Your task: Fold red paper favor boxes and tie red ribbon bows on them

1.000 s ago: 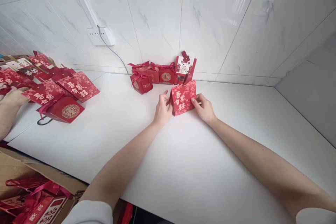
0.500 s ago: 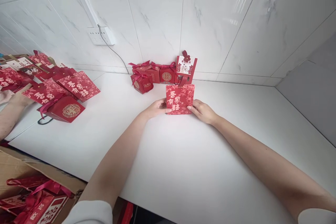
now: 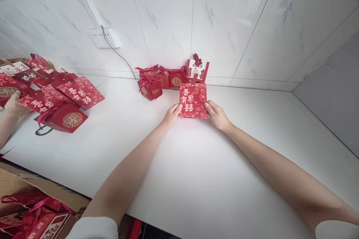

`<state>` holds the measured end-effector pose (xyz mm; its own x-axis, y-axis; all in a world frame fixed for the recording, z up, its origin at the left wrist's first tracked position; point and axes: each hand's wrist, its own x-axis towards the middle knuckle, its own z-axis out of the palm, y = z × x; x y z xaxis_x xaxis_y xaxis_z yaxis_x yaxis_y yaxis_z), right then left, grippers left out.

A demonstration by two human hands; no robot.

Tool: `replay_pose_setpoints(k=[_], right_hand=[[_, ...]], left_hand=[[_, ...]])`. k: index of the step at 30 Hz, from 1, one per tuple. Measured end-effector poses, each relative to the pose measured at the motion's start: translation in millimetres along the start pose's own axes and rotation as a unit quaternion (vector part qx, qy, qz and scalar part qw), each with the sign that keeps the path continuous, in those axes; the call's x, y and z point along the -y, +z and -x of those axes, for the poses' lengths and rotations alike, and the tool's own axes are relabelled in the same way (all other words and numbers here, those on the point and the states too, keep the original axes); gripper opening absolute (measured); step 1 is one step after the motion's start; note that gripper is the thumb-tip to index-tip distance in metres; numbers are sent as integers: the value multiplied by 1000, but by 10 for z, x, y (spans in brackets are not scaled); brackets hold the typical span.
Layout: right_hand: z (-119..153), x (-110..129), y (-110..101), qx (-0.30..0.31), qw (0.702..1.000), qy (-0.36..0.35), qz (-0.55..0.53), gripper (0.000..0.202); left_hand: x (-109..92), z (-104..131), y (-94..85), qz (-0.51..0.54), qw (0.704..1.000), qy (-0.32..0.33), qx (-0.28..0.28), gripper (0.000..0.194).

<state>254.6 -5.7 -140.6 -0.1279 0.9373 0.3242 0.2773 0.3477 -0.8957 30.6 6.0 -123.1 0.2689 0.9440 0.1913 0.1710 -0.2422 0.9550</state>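
Observation:
A red floral gift bag (image 3: 193, 101) with white lettering stands upright on the white table, its printed face toward me. My left hand (image 3: 172, 115) grips its left side, the thumb on the front edge. On the opposite side my right hand (image 3: 217, 114) holds the right edge in the same way. Both hands are closed; the fingers behind the bag are partly hidden. Just behind it rests a red and white bag (image 3: 198, 68) printed with a couple and topped by a flower, against the wall.
Red ribboned boxes (image 3: 150, 87) line the wall behind. On the left, a red box (image 3: 70, 118) lies before several floral bags (image 3: 82, 92), where another person's hand (image 3: 14, 106) holds a red box. A cardboard carton (image 3: 50, 186) of red packages sits below the table edge.
The gift bag has moved slightly away from me, toward the wall, with both hands on it. My left hand's grip has shifted up its side. The other person's hand has moved left.

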Motion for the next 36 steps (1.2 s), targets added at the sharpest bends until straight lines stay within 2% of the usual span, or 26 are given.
replay_pose_setpoints(k=[7, 13, 19, 22, 24, 27, 30, 33, 36], right_hand=[[-39, -48, 8, 5, 999, 17, -31, 46], [24, -11, 2, 22, 999, 17, -26, 48], [-6, -44, 16, -47, 998, 9, -41, 38], [19, -13, -1, -61, 998, -22, -20, 55], [42, 14, -10, -39, 997, -58, 22, 59], [58, 31, -16, -15, 987, -126, 100, 44], [49, 16, -24, -30, 975, -170, 137, 34], [34, -3, -38, -38, 972, -182, 146, 33], [27, -12, -41, -44, 971, -188, 144, 31]], left_hand=[[-20, -2, 19, 35, 999, 1, 2, 41], [8, -10, 7, 41, 999, -16, -32, 44], [112, -5, -2, 14, 1000, 23, -9, 47], [87, 20, 0, -38, 998, 24, -32, 69], [27, 48, -11, -103, 993, 48, -43, 76], [-66, 91, -37, -220, 971, 91, -27, 69], [-102, 116, -53, -315, 942, 118, -17, 61], [-85, 116, -56, -369, 921, 122, -12, 64], [-57, 104, -55, -385, 915, 117, -6, 66]])
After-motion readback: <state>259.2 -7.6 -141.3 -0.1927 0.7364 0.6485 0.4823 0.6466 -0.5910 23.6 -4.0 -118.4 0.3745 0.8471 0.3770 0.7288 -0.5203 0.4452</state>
